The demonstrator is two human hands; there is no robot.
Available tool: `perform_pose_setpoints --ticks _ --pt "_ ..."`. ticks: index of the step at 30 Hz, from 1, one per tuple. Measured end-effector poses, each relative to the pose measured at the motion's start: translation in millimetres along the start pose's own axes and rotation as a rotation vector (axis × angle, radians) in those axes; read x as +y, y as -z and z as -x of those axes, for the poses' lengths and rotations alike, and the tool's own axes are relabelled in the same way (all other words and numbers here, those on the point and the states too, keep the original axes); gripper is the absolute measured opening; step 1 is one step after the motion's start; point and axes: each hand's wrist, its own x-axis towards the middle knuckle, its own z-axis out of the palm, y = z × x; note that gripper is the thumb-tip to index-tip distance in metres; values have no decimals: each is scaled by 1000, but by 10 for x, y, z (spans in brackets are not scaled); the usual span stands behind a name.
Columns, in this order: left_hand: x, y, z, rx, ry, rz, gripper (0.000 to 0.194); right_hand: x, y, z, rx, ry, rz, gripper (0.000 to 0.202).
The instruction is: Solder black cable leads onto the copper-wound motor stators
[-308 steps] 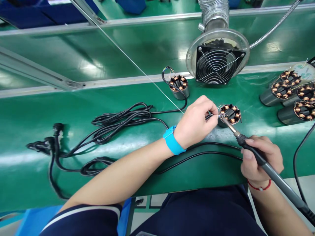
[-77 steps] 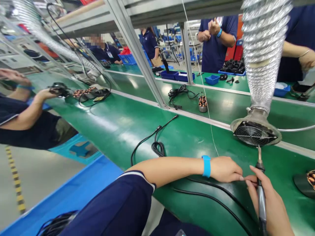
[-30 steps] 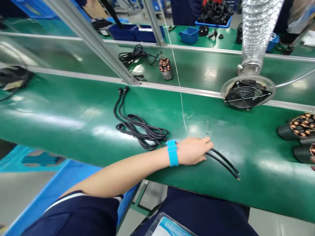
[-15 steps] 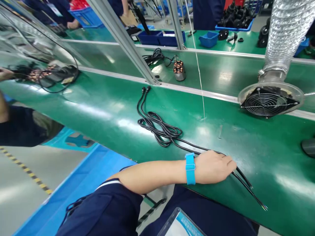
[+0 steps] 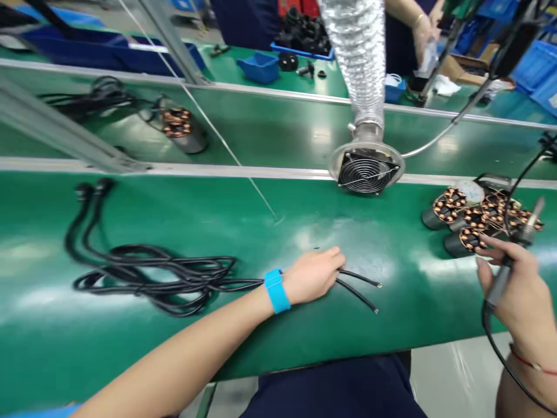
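Note:
My left hand point(image 5: 314, 275), with a blue band on its wrist, is closed round two black cables near their stripped ends, low over the green bench. The rest of the black cables point(image 5: 161, 273) lies in a loose bundle to the left, connectors at the far left. At the right, my right hand point(image 5: 516, 284) holds a soldering iron point(image 5: 500, 281) with a grey grip and black cord, its tip pointing up and away. Just beyond that hand stands a group of copper-wound motor stators point(image 5: 465, 241).
A fan point(image 5: 365, 172) on a silver duct point(image 5: 357, 64) hangs over the bench's back edge. A thin white string slants down to the bench. Behind the rail are another stator point(image 5: 185, 130), blue bins point(image 5: 259, 67) and a person's hands point(image 5: 426, 38).
The view has swung to the right. My right hand with the soldering iron and the stators have come into view. My left hand still holds the cables, whose ends now lie closer to it.

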Motion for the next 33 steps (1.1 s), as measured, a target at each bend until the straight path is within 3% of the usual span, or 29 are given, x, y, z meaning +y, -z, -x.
perform_pose_setpoints --ticks 5,11,14,16,20,25,29,33 --pt "3 24 80 -34 -65 195 19 5 -264 -245 -69 186 244 39" --pt "-105 49 67 265 107 564 32 -151 -669 -674 -54 274 299 31" --pt "-181 31 39 308 173 592 30 -226 -809 -765 19 238 204 29" --pt "-203 24 24 291 217 636 28 -292 -863 -723 53 260 134 28" --pt "-209 45 -12 255 319 828 23 -524 -879 -427 -9 480 -43 24" --pt "-258 139 -91 392 390 1094 15 -833 -787 -92 -110 701 -406 33" --pt "-256 242 -182 392 413 1254 22 -967 -745 -48 -187 631 -484 36" --pt "-187 327 -347 322 276 1249 24 -1054 -789 1 -181 512 -478 45"
